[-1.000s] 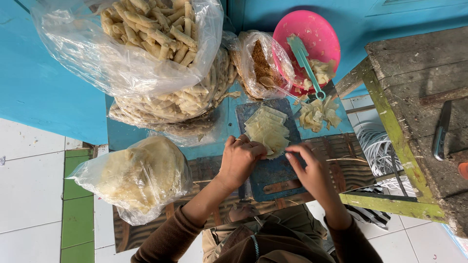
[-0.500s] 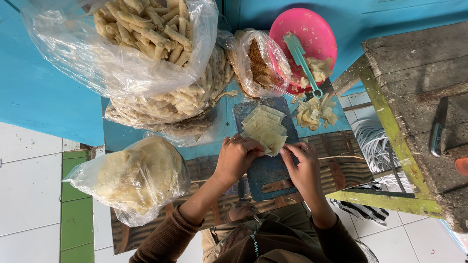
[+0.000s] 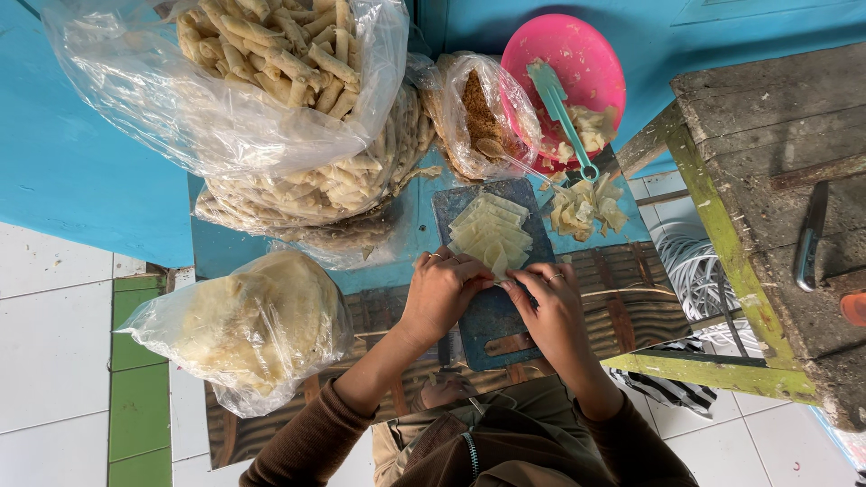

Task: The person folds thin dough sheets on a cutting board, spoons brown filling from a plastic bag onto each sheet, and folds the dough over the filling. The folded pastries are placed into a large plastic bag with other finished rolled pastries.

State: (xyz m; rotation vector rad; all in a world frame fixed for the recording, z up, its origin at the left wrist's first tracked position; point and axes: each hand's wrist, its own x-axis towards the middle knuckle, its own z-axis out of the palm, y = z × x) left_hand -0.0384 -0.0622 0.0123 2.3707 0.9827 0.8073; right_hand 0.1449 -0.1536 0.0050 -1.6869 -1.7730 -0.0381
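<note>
Both hands are low in the middle of the frame, working over the dark cutting board point(image 3: 492, 311). The left hand point(image 3: 442, 293) has its fingers curled together, pinching the near corner of a pale wrapper on the stack of wrappers point(image 3: 492, 233) that sits fanned out on the upper half of the board. The right hand point(image 3: 552, 307) comes in just beside it, fingertips touching the same near edge, fingers closed down on the thin sheet; whether it truly grips or only presses I cannot tell from here.

To do this well, I'd say: lift only the top sheet, peel slowly from the corner, and keep the other fingers flat on the stack so the layers beneath don't drag or tear. These sheets look thin and likely to stick together.

Around the board: a pink bowl point(image 3: 577, 63) at the upper right with a teal spatula point(image 3: 559, 113) lying in it, a small heap of folded pieces point(image 3: 586, 206) just right of the board, a bag of brown filling point(image 3: 478, 122) above it. Big clear bags of finished rolls point(image 3: 271, 63) fill the upper left, and a bag of round sheets point(image 3: 253, 325) rests lower left. A worn wooden bench point(image 3: 776, 180) stands at the right edge
</note>
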